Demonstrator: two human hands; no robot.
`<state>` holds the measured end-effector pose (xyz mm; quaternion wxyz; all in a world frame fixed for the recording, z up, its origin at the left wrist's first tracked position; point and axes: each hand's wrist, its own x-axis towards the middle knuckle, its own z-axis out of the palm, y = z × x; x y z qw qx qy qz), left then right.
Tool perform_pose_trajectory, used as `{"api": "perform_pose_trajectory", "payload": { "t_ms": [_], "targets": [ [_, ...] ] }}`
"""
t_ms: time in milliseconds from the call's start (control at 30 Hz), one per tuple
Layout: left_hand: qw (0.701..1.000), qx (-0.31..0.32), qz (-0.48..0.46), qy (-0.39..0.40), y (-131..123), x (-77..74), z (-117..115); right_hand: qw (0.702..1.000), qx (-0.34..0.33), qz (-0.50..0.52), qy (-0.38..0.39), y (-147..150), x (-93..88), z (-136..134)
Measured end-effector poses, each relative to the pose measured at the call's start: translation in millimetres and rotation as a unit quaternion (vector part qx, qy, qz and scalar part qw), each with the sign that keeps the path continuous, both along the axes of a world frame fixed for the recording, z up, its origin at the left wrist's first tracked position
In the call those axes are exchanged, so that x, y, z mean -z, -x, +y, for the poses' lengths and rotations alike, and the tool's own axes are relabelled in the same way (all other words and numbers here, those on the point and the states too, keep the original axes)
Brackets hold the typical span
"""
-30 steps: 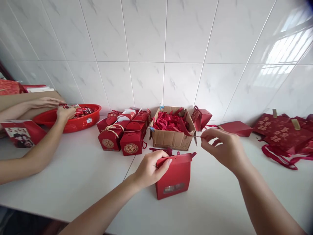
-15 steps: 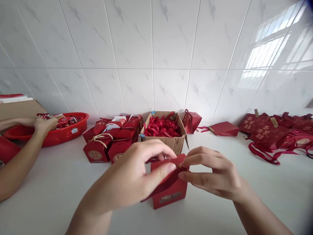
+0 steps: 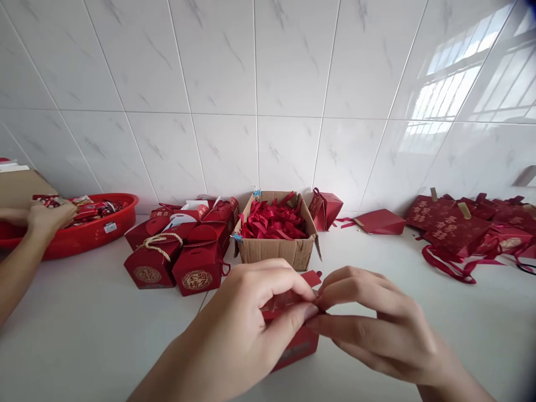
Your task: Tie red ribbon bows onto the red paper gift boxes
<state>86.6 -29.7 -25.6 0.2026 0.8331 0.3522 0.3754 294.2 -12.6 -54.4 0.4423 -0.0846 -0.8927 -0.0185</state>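
Note:
A red gift box [image 3: 298, 347] stands on the table in front of me, largely hidden behind my hands. My left hand [image 3: 255, 318] reaches over its top from the left, thumb and forefinger pinched together. From the right, my right hand [image 3: 368, 318] pinches too, its fingertips touching those of the left. A bit of dark red ribbon [image 3: 321, 311] shows between the fingertips; most of it is covered. Behind the hands stands a cardboard box [image 3: 288, 252] full of red ribbons [image 3: 274, 218].
Several red gift boxes [image 3: 196, 271] stand on the left, one with a rope handle [image 3: 161, 240]. A co-worker's hand [image 3: 52, 215] holds small packets over a red basin [image 3: 117, 226]. Flat red boxes [image 3: 452, 226] and loose ribbon [image 3: 446, 265] lie on the right.
Both hands have come together at the top of the gift box, fingertips now touching. The view has shifted slightly. The co-worker's hand has lifted packets and moved left.

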Motion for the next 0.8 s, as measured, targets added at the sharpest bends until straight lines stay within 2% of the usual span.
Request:
{"api": "perform_pose_trajectory", "payload": {
  "t_ms": [267, 500, 800],
  "targets": [
    [0.999, 0.004, -0.035, 0.001, -7, 0.5, 2, 0.998, 0.025, 0.051, -0.003, 2, -1.5, 0],
    [0.997, 0.002, -0.068, -0.037, -12, 4.3, 5, 0.992, 0.028, 0.119, -0.008, 9, -0.2, 5],
    [0.993, 0.038, -0.111, 0.026, -12, 7.1, 15, 0.989, 0.042, 0.144, -0.004, 8, 2.4, 6]
  ]
}}
